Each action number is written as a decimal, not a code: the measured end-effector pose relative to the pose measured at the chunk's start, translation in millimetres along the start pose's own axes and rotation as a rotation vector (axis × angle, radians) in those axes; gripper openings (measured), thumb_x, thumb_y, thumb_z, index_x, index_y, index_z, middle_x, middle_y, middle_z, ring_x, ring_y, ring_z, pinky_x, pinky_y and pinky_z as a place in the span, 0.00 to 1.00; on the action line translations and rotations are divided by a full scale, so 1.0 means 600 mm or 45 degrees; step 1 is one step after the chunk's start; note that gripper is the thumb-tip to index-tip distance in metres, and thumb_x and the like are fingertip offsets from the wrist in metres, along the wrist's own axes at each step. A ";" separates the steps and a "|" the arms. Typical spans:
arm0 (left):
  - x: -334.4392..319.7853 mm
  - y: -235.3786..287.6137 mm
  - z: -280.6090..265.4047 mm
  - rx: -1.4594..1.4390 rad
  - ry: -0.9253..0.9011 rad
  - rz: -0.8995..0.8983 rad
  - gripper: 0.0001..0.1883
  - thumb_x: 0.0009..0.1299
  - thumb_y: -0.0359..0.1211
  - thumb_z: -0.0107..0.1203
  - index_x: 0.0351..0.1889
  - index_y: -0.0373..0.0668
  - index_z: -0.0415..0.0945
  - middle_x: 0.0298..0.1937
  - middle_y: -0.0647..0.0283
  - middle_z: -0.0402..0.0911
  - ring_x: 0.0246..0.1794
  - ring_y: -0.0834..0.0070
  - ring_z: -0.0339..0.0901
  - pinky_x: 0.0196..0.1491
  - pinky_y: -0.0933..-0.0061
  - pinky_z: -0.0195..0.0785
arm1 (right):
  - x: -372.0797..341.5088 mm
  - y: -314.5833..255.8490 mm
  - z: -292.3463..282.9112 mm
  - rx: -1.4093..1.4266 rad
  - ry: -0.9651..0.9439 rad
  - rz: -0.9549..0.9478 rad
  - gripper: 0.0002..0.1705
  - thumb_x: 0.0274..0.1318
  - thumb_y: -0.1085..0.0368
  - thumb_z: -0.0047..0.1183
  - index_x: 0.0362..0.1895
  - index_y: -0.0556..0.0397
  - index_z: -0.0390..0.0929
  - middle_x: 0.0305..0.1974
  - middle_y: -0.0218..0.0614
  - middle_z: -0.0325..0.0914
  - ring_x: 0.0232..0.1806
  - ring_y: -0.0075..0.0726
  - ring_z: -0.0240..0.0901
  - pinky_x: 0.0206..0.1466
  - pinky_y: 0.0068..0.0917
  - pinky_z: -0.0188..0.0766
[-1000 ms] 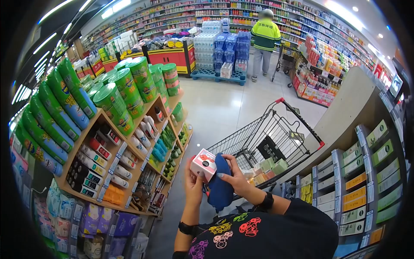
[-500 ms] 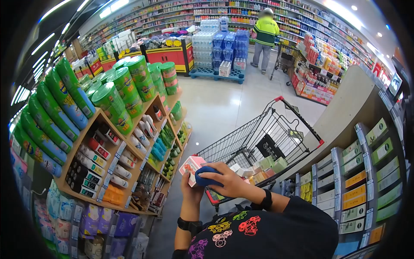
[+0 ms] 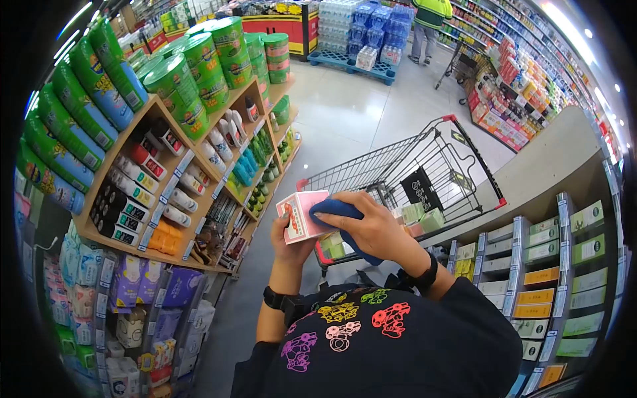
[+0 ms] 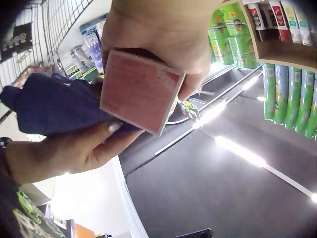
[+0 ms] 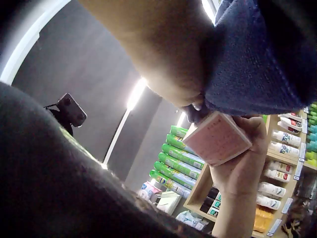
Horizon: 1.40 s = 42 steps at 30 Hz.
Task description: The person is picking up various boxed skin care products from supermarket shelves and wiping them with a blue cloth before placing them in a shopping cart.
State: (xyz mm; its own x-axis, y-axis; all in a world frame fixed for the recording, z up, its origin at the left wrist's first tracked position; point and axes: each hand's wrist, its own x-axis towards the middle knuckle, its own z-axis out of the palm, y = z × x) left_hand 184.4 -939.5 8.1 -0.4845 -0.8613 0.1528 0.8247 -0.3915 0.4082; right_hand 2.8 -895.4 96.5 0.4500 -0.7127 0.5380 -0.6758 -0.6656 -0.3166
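Observation:
My left hand (image 3: 286, 240) grips a small pink and white box (image 3: 302, 211) by its sides, over the aisle floor. In the left wrist view one pink face of the box (image 4: 141, 89) looks toward the camera. A dark blue cloth (image 3: 342, 215) is bunched in my right hand (image 3: 375, 229), whose fingers curl over it and press it to the box's side. The cloth (image 4: 54, 104) hangs down beside the box in the left wrist view. In the right wrist view the cloth (image 5: 252, 64) covers much of the right fingers.
A shopping cart (image 3: 398, 162) with several boxes inside stands just ahead. On the left a wooden shelf (image 3: 159, 99) bears bottles, green canisters (image 3: 176, 83) and green spray cans. Boxed goods fill the shelf (image 3: 531, 292) on the right. A person in a yellow-green jacket (image 3: 431, 12) stands far back.
The head view has tilted downward. The box has turned to show its printed side, and the cloth has moved from in front of it to its right side and top.

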 end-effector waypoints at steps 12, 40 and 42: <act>-0.011 -0.007 -0.008 0.118 0.094 0.018 0.33 0.63 0.48 0.46 0.61 0.36 0.62 0.58 0.52 0.71 0.58 0.62 0.70 0.63 0.59 0.59 | -0.005 -0.014 0.001 -0.137 0.056 -0.092 0.33 0.37 0.72 0.56 0.55 0.39 0.75 0.49 0.33 0.68 0.43 0.43 0.69 0.42 0.33 0.74; -0.002 -0.015 0.045 0.769 -0.348 -0.222 0.57 0.43 0.41 0.63 0.71 0.38 0.43 0.60 0.53 0.64 0.63 0.65 0.62 0.64 0.68 0.53 | -0.042 0.003 -0.060 -0.164 -0.058 0.042 0.25 0.35 0.73 0.54 0.44 0.39 0.81 0.45 0.32 0.70 0.41 0.40 0.70 0.40 0.33 0.75; 0.002 -0.021 0.041 0.749 -0.270 -0.255 0.58 0.40 0.43 0.62 0.71 0.37 0.44 0.60 0.53 0.65 0.62 0.64 0.64 0.65 0.68 0.53 | -0.044 0.006 -0.060 -0.160 -0.066 0.019 0.25 0.36 0.73 0.54 0.44 0.39 0.81 0.44 0.33 0.71 0.41 0.41 0.71 0.39 0.33 0.75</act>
State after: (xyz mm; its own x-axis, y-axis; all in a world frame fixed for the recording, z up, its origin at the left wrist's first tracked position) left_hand 166.1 -927.5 25.1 -0.7089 -0.6841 0.1719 0.4443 -0.2438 0.8620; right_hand -32.9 -870.9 109.3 0.4668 -0.7348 0.4921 -0.7488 -0.6245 -0.2222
